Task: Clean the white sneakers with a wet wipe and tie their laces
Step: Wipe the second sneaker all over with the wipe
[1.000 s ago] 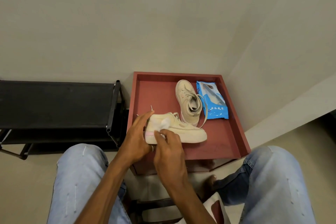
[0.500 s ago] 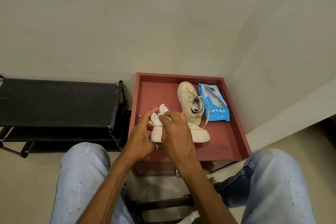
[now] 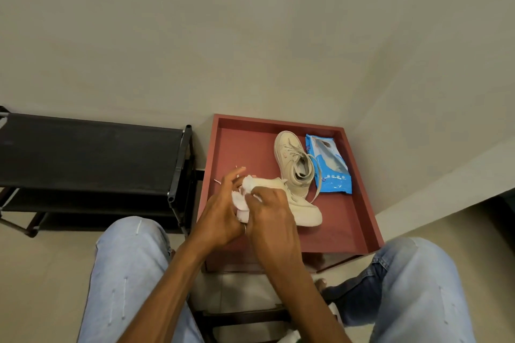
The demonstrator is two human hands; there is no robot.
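Two white sneakers lie on the red tray table. The near sneaker lies sideways, toe to the right, its heel end hidden behind my hands. The far sneaker points away, laces loose and trailing. A crumpled white wet wipe is held between both hands over the near sneaker's heel. My left hand holds it from the left, index finger raised. My right hand pinches it from the right.
A blue pack of wet wipes lies right of the far sneaker. A black shoe rack stands to the left of the tray. My knees in light jeans flank the table. A wall runs close behind.
My hands lifted the wipe off the near sneaker's side and bunched it up between them above the heel. The sneakers and pack stayed put.
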